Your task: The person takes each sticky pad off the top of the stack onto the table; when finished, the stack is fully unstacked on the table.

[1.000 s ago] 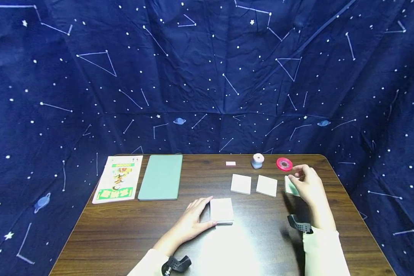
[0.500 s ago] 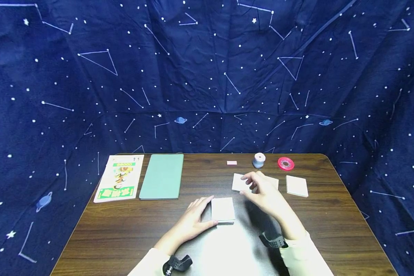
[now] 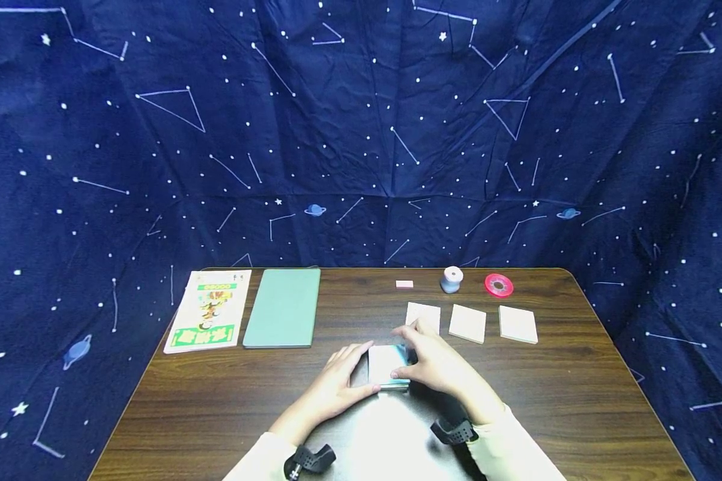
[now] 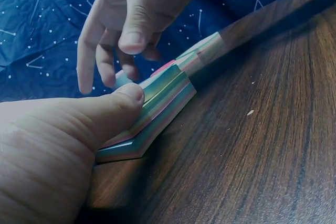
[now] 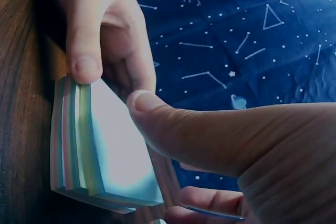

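Observation:
A stack of square note pads [image 3: 384, 364] with white tops lies at the middle of the table. In the right wrist view, the stack [image 5: 79, 135] shows bands of several pastel colours along its edge. My left hand [image 3: 331, 387] grips its left side, thumb at the near edge and fingers toward the far corner. Over the right side of the stack is my right hand [image 3: 442, 367], thumb and fingers spread and loosely bent. The left wrist view shows a gap between that right hand [image 4: 139, 3] and the stack, with nothing between its fingers.
Three pale square pads, including a right one [image 3: 518, 325] and a middle one [image 3: 467, 324], stand in a row behind. Further back are a small pink-white block [image 3: 404, 284], a white spool [image 3: 451, 280] and a red ring [image 3: 499, 285]. A green notebook [image 3: 281, 308] and a printed booklet [image 3: 207, 311] lie left.
My right hand has moved left from the far-right pad, past the other pads, and down toward the stack. The left hand has stayed on the stack.

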The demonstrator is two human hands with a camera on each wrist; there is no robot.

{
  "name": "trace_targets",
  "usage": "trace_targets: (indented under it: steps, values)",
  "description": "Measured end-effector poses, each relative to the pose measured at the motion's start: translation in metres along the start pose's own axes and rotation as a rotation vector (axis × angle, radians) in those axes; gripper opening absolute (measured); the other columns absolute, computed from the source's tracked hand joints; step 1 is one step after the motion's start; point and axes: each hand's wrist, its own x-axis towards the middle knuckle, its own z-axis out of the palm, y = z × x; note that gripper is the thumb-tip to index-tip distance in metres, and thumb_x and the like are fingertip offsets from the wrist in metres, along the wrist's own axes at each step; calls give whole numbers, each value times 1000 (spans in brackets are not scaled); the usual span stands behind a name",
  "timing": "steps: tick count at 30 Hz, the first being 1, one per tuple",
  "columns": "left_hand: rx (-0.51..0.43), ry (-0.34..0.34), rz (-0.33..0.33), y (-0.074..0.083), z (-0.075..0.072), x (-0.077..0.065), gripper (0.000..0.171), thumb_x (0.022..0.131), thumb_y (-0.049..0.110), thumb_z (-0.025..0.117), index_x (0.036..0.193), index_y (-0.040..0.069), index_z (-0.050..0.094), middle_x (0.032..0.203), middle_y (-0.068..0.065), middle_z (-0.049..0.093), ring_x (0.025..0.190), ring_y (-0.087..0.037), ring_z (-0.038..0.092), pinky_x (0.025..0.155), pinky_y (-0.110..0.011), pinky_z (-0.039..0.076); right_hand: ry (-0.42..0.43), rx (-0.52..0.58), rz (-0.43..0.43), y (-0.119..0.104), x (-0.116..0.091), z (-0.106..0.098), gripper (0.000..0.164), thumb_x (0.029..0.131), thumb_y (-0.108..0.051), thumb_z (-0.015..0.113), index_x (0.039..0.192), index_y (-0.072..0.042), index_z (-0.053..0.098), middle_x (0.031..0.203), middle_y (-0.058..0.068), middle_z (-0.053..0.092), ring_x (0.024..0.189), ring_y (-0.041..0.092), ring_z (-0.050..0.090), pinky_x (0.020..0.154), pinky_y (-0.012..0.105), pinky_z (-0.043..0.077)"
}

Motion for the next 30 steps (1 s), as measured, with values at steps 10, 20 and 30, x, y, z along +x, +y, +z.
trace_targets:
  steps: [10,20,30]
  values:
    - [1,10,18,1,-2,1,86,96,49,82,164,11,47,153,-7,62,149,-35,53,127,-63,37,-51,-44,10,7,0,13,80,73,-28,102,142,-5,68,119,7,59,101,15,57,88,36,53]
    - [-15,6,3,2,-2,0,87,95,49,82,164,11,46,154,-8,61,149,-35,52,127,-63,37,-57,-66,69,8,4,15,70,70,-27,104,127,-10,68,108,3,56,88,13,52,77,33,48]
    - [-20,-12,-24,4,-2,1,89,96,50,81,166,9,44,157,-10,59,152,-37,50,129,-64,34,-31,-69,74,8,4,13,76,70,-25,104,130,-11,59,110,3,62,90,16,60,82,39,55]
